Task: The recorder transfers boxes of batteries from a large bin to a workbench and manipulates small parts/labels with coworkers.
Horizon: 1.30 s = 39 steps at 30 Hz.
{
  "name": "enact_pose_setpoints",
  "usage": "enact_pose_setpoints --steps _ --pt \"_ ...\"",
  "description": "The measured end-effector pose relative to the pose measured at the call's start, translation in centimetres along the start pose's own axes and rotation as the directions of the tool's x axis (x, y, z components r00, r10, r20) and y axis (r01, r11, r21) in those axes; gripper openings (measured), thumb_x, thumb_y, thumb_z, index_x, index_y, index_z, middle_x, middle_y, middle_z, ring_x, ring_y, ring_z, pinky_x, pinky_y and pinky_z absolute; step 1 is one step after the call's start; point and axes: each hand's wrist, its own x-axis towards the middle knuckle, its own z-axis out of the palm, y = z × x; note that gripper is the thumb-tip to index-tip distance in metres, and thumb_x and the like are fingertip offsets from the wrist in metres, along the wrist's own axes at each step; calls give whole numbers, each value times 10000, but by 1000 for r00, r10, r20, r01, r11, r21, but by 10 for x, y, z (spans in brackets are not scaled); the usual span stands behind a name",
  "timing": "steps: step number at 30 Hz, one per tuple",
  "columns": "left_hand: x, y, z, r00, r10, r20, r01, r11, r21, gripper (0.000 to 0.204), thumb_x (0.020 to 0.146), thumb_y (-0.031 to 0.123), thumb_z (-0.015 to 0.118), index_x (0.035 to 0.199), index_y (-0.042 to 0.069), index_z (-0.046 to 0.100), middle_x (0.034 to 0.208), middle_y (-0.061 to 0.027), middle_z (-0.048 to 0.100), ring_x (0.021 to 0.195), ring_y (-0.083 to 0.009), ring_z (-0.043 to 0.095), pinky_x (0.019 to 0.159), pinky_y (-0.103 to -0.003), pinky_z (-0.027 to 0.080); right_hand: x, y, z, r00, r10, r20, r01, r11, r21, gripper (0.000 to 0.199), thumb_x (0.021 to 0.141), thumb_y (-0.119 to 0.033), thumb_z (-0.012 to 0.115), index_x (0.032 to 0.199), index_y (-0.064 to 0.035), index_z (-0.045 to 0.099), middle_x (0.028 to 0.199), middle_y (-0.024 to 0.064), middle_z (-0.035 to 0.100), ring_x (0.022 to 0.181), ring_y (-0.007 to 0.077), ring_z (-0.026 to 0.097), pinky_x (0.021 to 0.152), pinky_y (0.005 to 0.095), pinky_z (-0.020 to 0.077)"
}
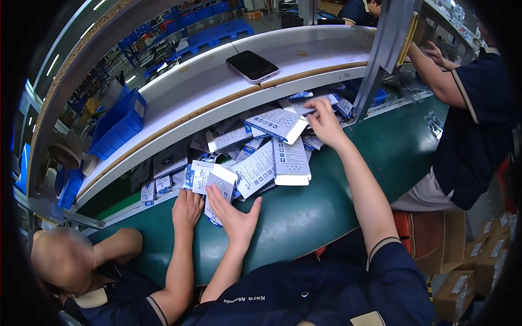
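My left hand (235,219) has its fingers stretched and thumb spread, the fingertips resting against a white and blue flat carton (223,178) at the near left of a heap. My right hand (326,123) reaches to the far right of the heap, fingers and thumb curled about the edge of a white carton (306,111), partly hidden by the fingers. Between my hands lie more printed cartons, among them a white one (292,163) with an unfolded end and a tilted one (277,123) on top. A co-worker's hand (188,207) touches the cartons just left of mine.
The heap lies on a green work surface (293,217) under a white shelf (321,49). A phone (253,66) rests on the shelf; blue bins (118,124) stand at its left. A metal post (383,54) rises at right. Another person (473,119) works beyond it.
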Motion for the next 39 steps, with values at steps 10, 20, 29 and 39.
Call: enact_pose_setpoints --steps 10,20,29,39 --pt "-4 -29 -43 978 203 -49 -189 959 209 606 727 -74 591 1325 -44 497 1156 -262 607 1110 -410 562 968 -458 431 -86 -91 -16 966 9 -259 18 995 99 256 752 -150 753 942 -42 619 931 90 613 819 222 607 669 318 477" --pt "-72 80 -16 526 565 636 -816 545 191 679 691 106 695 1348 116 522 1303 -170 531 1199 -387 503 1010 -543 385 -112 -71 33 976 -125 -177 128 992 6 135 824 -48 609 957 -26 603 974 143 621 931 350 595 816 421 496" --pt "-36 37 -1 838 229 496 -492 712 502 862 768 230 699 1513 127 280 1476 -251 348 1305 -483 381 1010 -672 330 -213 -52 -24 951 -87 -297 72 996 -60 130 795 -74 632 913 -37 672 982 98 656 957 309 595 872 390 497" --pt "53 -30 -7 658 499 563 -701 680 216 973 652 459 839 1376 -34 416 1409 -251 451 1297 -435 430 1075 -496 365 -242 -47 -42 937 261 -233 -211 952 221 67 815 -78 652 826 -13 663 836 114 653 687 212 647 608 320 514"
